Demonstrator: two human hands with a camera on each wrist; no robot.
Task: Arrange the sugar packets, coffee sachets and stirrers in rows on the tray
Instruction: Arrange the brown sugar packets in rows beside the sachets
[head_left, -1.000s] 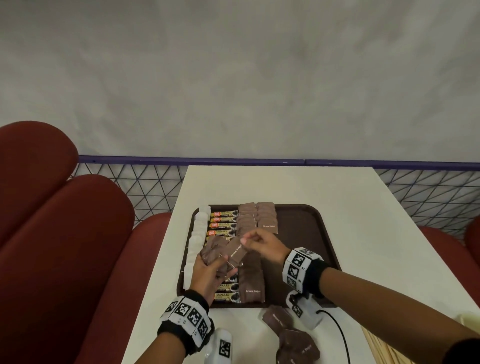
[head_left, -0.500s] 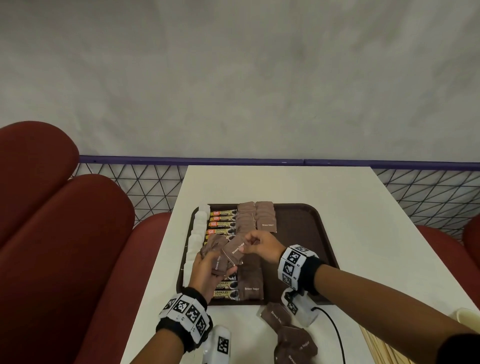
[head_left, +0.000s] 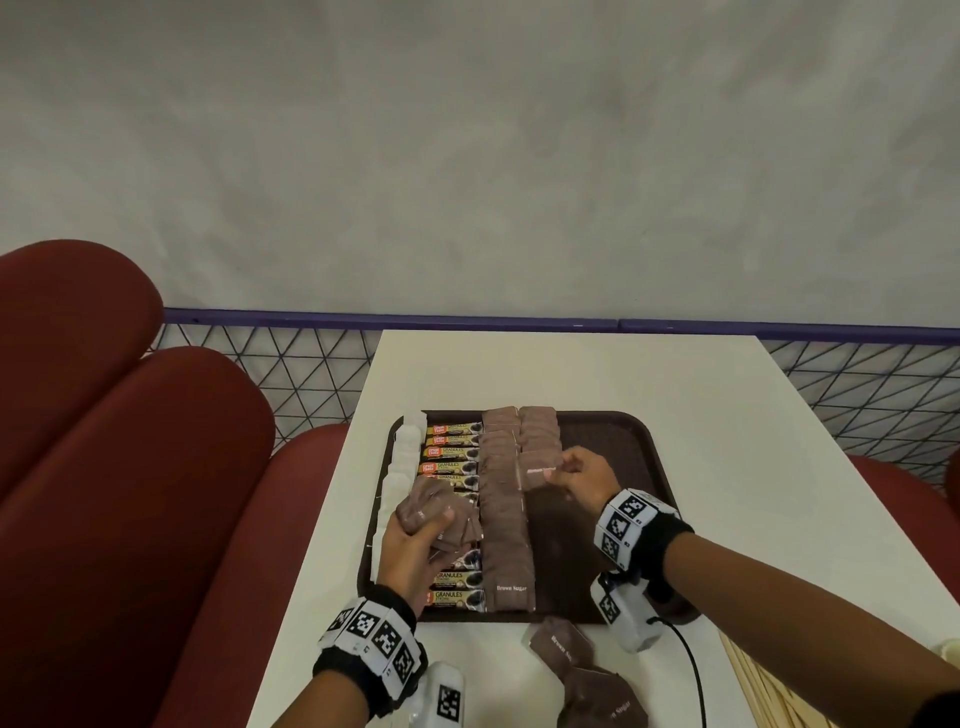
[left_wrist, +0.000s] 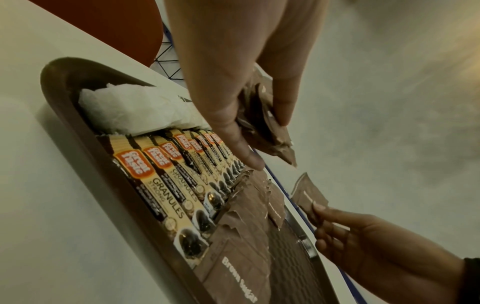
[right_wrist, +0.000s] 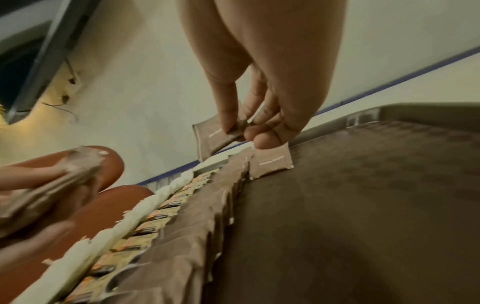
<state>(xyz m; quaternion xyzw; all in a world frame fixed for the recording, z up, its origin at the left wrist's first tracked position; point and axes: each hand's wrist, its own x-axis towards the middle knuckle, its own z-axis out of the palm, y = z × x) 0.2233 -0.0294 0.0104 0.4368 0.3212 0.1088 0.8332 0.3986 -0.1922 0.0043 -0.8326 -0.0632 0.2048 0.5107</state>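
A dark brown tray (head_left: 618, 441) holds a row of white packets (head_left: 402, 462), a row of yellow coffee sachets (head_left: 449, 441) and two rows of brown sugar packets (head_left: 504, 530). My left hand (head_left: 415, 540) grips a stack of brown sugar packets (head_left: 431, 506) above the coffee row; the stack (left_wrist: 267, 127) shows between thumb and fingers. My right hand (head_left: 582, 475) pinches one brown sugar packet (head_left: 537, 470) just above the near end of the short second sugar row (right_wrist: 272, 162); the held packet (right_wrist: 210, 137) hangs clear of it.
The tray sits on a white table (head_left: 727, 467). Loose brown sugar packets (head_left: 587, 680) lie on the table in front of the tray. Wooden stirrers (head_left: 769, 691) lie at the near right. Red seats (head_left: 130, 467) flank the table.
My right hand has carried one brown sugar packet away from the left hand's stack, rightward and further back over the second sugar row. The left hand has stayed about where it was.
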